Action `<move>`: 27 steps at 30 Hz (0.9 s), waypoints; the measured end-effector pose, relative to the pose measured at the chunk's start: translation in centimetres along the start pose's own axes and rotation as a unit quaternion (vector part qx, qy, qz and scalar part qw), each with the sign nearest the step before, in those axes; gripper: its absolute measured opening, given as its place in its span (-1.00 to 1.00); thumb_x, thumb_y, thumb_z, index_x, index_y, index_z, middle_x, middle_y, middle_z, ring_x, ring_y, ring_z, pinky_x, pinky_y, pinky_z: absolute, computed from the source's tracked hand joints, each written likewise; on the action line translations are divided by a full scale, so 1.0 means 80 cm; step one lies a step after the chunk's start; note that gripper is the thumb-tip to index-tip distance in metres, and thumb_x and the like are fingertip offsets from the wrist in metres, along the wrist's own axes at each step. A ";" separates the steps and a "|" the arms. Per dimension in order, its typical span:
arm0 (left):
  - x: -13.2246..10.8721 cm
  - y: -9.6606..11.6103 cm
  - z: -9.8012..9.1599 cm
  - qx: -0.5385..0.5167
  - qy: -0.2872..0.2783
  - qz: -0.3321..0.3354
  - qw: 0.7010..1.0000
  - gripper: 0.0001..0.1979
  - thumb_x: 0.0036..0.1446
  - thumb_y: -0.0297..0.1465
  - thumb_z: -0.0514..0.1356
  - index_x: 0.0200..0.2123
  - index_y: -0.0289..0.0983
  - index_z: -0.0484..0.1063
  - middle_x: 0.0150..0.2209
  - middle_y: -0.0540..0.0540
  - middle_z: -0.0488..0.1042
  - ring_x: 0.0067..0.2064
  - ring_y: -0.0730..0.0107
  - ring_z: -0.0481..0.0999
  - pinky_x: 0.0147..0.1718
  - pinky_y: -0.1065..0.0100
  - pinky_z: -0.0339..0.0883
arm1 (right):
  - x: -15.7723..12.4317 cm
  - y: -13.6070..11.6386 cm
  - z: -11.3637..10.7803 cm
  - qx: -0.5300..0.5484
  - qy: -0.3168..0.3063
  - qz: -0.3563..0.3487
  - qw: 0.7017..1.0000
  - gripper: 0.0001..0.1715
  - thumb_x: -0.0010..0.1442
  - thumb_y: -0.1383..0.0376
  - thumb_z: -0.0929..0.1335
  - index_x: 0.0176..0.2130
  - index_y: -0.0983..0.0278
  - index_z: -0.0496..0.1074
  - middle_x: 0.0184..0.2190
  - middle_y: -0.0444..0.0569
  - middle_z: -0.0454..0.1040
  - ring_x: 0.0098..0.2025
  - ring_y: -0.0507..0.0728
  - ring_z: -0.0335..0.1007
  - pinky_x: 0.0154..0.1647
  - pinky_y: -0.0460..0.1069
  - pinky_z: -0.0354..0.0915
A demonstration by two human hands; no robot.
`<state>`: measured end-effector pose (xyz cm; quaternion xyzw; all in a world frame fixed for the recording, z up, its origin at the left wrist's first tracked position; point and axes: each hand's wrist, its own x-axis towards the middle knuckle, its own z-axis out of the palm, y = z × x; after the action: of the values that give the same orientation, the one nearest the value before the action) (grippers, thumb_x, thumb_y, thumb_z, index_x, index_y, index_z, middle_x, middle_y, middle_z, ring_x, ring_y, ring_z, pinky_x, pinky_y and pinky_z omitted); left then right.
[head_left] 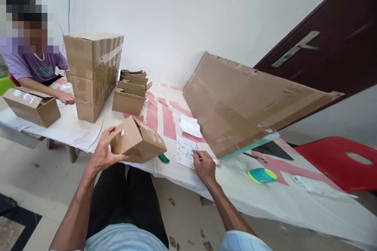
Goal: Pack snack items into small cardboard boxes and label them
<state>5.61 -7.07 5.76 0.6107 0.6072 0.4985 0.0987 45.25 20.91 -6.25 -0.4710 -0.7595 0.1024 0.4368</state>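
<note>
My left hand grips the left end of a brown cardboard box, thumb below and fingers on top. The box is tilted over the table's near edge, and a small white sticker shows on it beside my fingertips. My right hand is over a white sheet with dark round markings. Its thumb and fingers are pinched together at the sheet's right side; whatever is between them is too small to make out. Just behind that sheet lies a blank white paper.
Stacked taped boxes, open boxes and another box stand left. A large cardboard sheet leans at right. Nearby are a teal tape roll, a power strip and a red chair. A person sits far left.
</note>
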 end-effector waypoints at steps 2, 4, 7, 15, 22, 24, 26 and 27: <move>0.000 0.000 0.001 -0.005 0.001 0.000 1.000 -0.07 -0.08 -0.29 0.58 0.38 -0.12 0.39 0.42 -0.33 0.25 0.48 -0.25 0.25 0.45 -0.22 0.16 | 0.007 -0.023 -0.001 0.016 0.002 -0.021 1.000 -0.61 0.27 0.05 0.28 -0.29 0.23 0.58 -0.27 0.12 0.62 -0.27 0.22 0.53 -0.27 0.09 0.47; 0.000 0.000 0.000 -0.008 0.001 -0.002 1.000 -0.09 -0.08 -0.30 0.58 0.36 -0.12 0.40 0.42 -0.33 0.25 0.48 -0.25 0.24 0.45 -0.22 0.15 | 0.015 -0.051 -0.002 0.034 -0.002 -0.040 0.999 -0.62 0.29 0.07 0.28 -0.26 0.23 0.60 -0.26 0.10 0.62 -0.25 0.22 0.54 -0.27 0.09 0.48; -0.001 0.000 -0.005 -0.011 -0.005 0.001 1.000 -0.08 -0.08 -0.33 0.56 0.37 -0.11 0.35 0.41 -0.31 0.27 0.48 -0.24 0.25 0.45 -0.21 0.15 | 0.023 -0.099 -0.003 0.064 -0.021 -0.059 0.996 -0.62 0.33 0.08 0.29 -0.23 0.23 0.60 -0.23 0.10 0.64 -0.20 0.22 0.55 -0.26 0.08 0.50; -0.012 -0.024 -0.025 -0.056 -0.004 -0.074 0.996 0.06 -0.08 -0.17 0.57 0.43 -0.13 0.19 0.42 -0.29 0.26 0.45 -0.26 0.27 0.36 -0.18 0.27 | 0.016 -0.207 0.004 0.149 -0.126 -0.090 0.977 -0.60 0.39 0.01 0.32 -0.16 0.22 0.61 -0.18 0.09 0.63 -0.18 0.21 0.55 -0.22 0.09 0.54; -0.023 -0.047 -0.027 -0.114 0.011 -0.113 0.987 0.07 -0.13 -0.10 0.59 0.38 -0.09 0.19 0.43 -0.30 0.28 0.49 -0.28 0.23 0.34 -0.19 0.25 | 0.010 -0.216 0.024 0.131 -0.178 -0.118 0.968 -0.57 0.45 -0.02 0.28 -0.09 0.22 0.57 -0.12 0.11 0.62 -0.14 0.23 0.58 -0.16 0.11 0.52; -0.024 -0.050 -0.026 -0.126 0.013 -0.113 0.985 0.03 -0.14 -0.12 0.60 0.35 -0.09 0.21 0.42 -0.31 0.29 0.48 -0.25 0.25 0.34 -0.17 0.26 | 0.009 -0.201 0.033 0.062 -0.190 -0.110 0.974 -0.55 0.47 -0.01 0.26 -0.08 0.23 0.56 -0.11 0.13 0.61 -0.16 0.24 0.58 -0.15 0.12 0.49; -0.024 -0.052 -0.025 -0.131 0.015 -0.118 0.984 0.01 -0.16 -0.12 0.61 0.30 -0.09 0.22 0.40 -0.30 0.30 0.46 -0.24 0.27 0.32 -0.16 0.28 | 0.006 -0.186 0.043 -0.038 -0.215 -0.095 0.971 -0.59 0.46 0.02 0.28 -0.05 0.24 0.55 -0.08 0.15 0.61 -0.14 0.25 0.57 -0.13 0.11 0.46; -0.024 -0.053 -0.024 -0.132 0.017 -0.123 0.983 0.00 -0.18 -0.12 0.62 0.28 -0.09 0.23 0.39 -0.30 0.30 0.46 -0.24 0.28 0.31 -0.15 0.29 | 0.003 -0.179 0.048 -0.089 -0.231 -0.087 0.965 -0.63 0.45 0.05 0.30 -0.02 0.24 0.54 -0.05 0.16 0.60 -0.10 0.26 0.58 -0.12 0.10 0.44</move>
<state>1.90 -8.60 2.67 0.5048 0.6080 0.5685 0.2288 33.36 14.44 -0.27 -0.4036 -0.8839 0.1025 0.2131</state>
